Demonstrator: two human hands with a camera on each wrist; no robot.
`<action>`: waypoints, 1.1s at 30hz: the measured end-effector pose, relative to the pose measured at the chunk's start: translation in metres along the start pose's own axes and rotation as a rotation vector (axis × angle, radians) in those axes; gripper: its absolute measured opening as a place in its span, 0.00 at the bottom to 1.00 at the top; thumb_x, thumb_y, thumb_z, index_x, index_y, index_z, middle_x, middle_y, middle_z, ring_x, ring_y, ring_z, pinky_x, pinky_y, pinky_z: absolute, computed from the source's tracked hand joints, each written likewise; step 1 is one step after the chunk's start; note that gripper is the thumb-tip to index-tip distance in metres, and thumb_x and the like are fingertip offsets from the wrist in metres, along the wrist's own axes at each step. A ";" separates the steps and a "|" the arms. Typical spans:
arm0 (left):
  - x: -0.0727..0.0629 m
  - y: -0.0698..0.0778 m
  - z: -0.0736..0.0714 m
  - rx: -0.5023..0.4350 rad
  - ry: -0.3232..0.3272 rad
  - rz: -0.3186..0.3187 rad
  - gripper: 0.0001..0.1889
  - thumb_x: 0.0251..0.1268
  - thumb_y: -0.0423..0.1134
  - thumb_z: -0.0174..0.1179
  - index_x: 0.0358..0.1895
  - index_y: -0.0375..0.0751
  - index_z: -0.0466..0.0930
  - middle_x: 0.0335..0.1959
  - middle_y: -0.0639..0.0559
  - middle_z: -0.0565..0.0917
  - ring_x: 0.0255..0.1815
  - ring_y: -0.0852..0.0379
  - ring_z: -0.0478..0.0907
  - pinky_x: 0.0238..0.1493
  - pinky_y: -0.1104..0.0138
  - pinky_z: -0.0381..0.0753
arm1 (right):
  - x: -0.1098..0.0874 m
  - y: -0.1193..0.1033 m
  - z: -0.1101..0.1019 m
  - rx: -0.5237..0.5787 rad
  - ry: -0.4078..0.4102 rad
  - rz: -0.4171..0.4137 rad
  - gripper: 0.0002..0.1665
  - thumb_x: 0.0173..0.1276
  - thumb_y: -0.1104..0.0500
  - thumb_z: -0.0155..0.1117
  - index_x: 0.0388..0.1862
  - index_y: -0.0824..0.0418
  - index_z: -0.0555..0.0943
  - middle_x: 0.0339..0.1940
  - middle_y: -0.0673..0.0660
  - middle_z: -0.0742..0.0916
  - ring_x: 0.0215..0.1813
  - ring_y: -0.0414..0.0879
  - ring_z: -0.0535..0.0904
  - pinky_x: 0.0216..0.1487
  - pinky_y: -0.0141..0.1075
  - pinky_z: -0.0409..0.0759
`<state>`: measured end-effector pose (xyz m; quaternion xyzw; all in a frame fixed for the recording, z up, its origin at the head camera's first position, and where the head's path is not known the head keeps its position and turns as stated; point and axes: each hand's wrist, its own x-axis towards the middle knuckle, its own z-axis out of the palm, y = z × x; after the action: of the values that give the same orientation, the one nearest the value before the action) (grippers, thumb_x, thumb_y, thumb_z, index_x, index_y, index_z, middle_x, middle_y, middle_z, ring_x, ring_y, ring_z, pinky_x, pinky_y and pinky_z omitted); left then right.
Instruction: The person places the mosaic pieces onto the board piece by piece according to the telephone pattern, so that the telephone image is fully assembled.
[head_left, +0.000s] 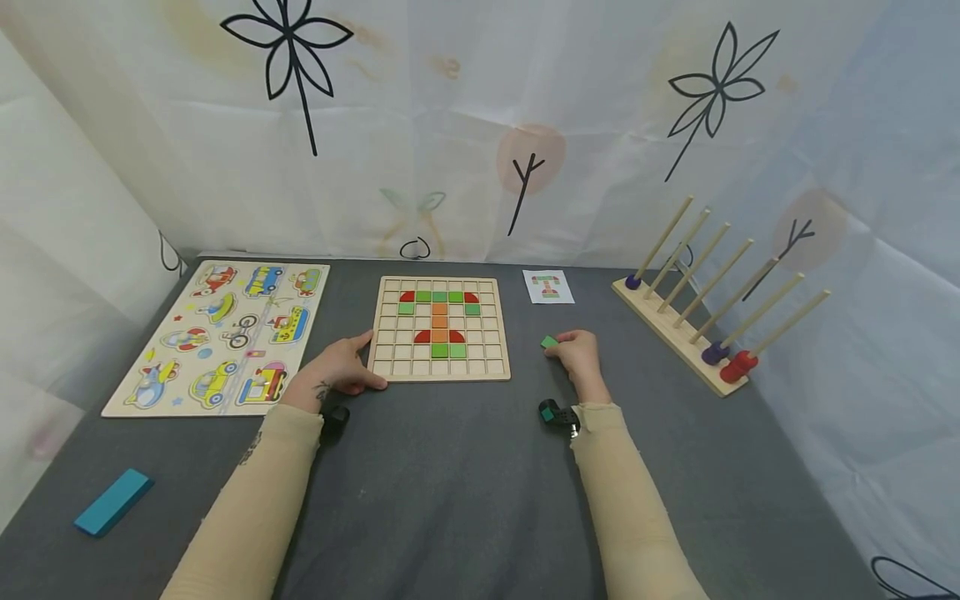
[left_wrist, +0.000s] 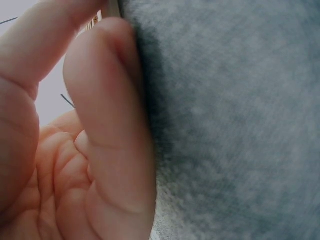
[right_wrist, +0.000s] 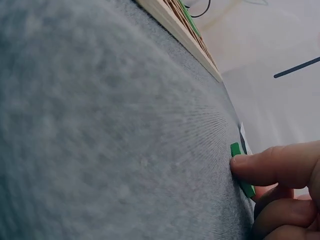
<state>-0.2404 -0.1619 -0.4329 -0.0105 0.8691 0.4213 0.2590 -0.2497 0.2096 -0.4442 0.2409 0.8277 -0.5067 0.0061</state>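
A wooden grid board lies in the middle of the table, with green, orange and red tiles laid in a mushroom-like pattern. At its near left corner my left hand touches the edges, the index finger by the left side and the thumb by the near side. The left wrist view shows mostly thumb and finger, with a sliver of the board beyond. My right hand pinches a small green tile between thumb and fingers, right of the board and low over the cloth.
Behind the right hand lies a pattern card. A peg stand with purple and red beads is at the right. On the left are a vehicle picture puzzle and a blue block. A white curtain hangs behind.
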 end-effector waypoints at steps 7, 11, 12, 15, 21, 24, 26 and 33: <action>0.000 0.000 0.000 -0.003 -0.004 0.000 0.56 0.44 0.38 0.73 0.74 0.48 0.41 0.13 0.55 0.67 0.16 0.60 0.70 0.24 0.68 0.75 | -0.003 -0.007 0.003 0.027 0.010 -0.050 0.13 0.49 0.68 0.67 0.35 0.69 0.78 0.33 0.57 0.77 0.29 0.45 0.69 0.26 0.33 0.67; 0.000 0.000 -0.001 -0.004 0.000 -0.004 0.57 0.44 0.38 0.73 0.74 0.47 0.41 0.14 0.54 0.67 0.16 0.60 0.70 0.24 0.68 0.74 | -0.008 -0.019 0.012 0.125 -0.018 -0.106 0.15 0.52 0.67 0.65 0.40 0.67 0.77 0.27 0.52 0.78 0.21 0.40 0.70 0.22 0.31 0.67; 0.001 0.000 -0.001 -0.002 -0.001 -0.002 0.57 0.44 0.38 0.73 0.74 0.47 0.40 0.14 0.54 0.68 0.16 0.60 0.70 0.24 0.68 0.74 | -0.010 -0.022 0.015 0.158 -0.036 -0.122 0.16 0.53 0.67 0.65 0.42 0.67 0.76 0.26 0.51 0.78 0.19 0.39 0.70 0.21 0.30 0.67; 0.001 0.000 0.000 -0.005 0.001 -0.006 0.57 0.44 0.38 0.73 0.74 0.48 0.40 0.15 0.54 0.69 0.16 0.60 0.70 0.24 0.69 0.74 | -0.016 -0.032 0.026 0.270 -0.114 -0.180 0.16 0.54 0.69 0.63 0.44 0.67 0.74 0.21 0.48 0.78 0.16 0.37 0.67 0.18 0.28 0.65; 0.001 0.001 0.000 0.001 0.010 -0.015 0.57 0.44 0.37 0.73 0.74 0.48 0.41 0.18 0.52 0.69 0.17 0.60 0.71 0.25 0.69 0.75 | -0.028 -0.044 0.053 0.416 -0.269 -0.247 0.18 0.58 0.69 0.63 0.48 0.68 0.75 0.20 0.46 0.78 0.16 0.37 0.65 0.17 0.29 0.61; 0.001 0.001 0.000 0.005 0.015 -0.017 0.57 0.43 0.38 0.73 0.74 0.47 0.41 0.18 0.52 0.70 0.17 0.60 0.71 0.24 0.69 0.75 | -0.033 -0.046 0.070 0.411 -0.335 -0.264 0.19 0.58 0.70 0.64 0.50 0.69 0.76 0.21 0.47 0.79 0.15 0.38 0.64 0.18 0.30 0.60; 0.001 0.001 0.001 0.007 0.019 -0.019 0.57 0.43 0.38 0.73 0.74 0.48 0.41 0.18 0.52 0.70 0.17 0.60 0.71 0.24 0.69 0.75 | -0.037 -0.048 0.080 0.374 -0.363 -0.275 0.19 0.57 0.70 0.65 0.49 0.69 0.76 0.21 0.48 0.80 0.16 0.38 0.65 0.18 0.30 0.62; 0.001 0.001 0.001 0.014 0.019 -0.024 0.58 0.43 0.38 0.73 0.74 0.48 0.41 0.18 0.52 0.71 0.17 0.60 0.71 0.25 0.69 0.75 | -0.046 -0.055 0.107 0.133 -0.381 -0.352 0.18 0.52 0.67 0.70 0.45 0.66 0.81 0.24 0.53 0.82 0.23 0.39 0.72 0.23 0.29 0.69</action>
<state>-0.2414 -0.1599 -0.4330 -0.0231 0.8743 0.4119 0.2558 -0.2561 0.0808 -0.4389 -0.0063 0.8057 -0.5894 0.0577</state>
